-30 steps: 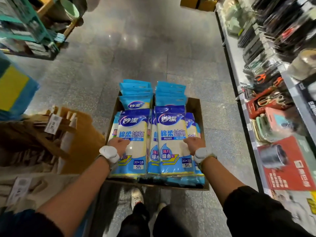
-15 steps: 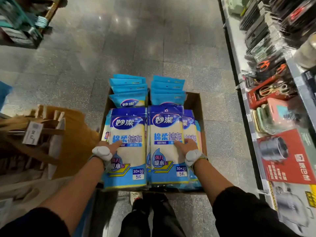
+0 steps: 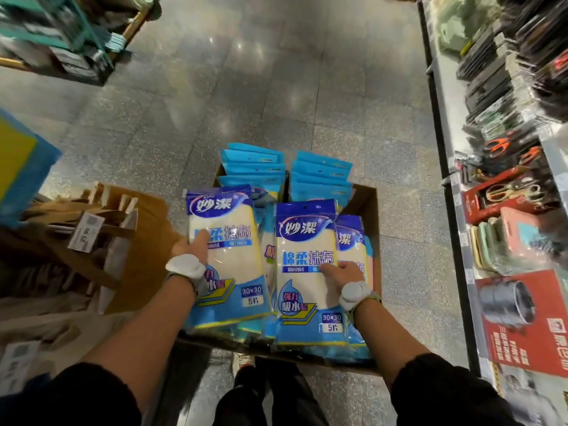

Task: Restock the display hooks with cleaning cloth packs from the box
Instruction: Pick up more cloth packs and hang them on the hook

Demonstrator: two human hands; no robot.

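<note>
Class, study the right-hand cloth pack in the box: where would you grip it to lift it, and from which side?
Pinch the right pack at the middle of its right edge, coming from the right, as the right hand does. It is flat, thin, lying face-up atop the stack in the box; the left pack flanks its other edge.

One box (image 3: 365,207), two hands (image 3: 188,246) (image 3: 341,273), dozen-plus cloth packs (image 3: 304,238)

The right pack (image 3: 307,272) is showing the brand 妙潔 on its blue banner, 棉柔抹布 beneath it, 强力吸水 on a droplet, and 30×30 and 5片 near its bottom edge. The left pack (image 3: 229,259) is carrying the same print, with the thumb of the left hand (image 3: 189,249) covering 棉. The red box (image 3: 522,336) at the right is bearing white lettering too blurred to read.
</note>
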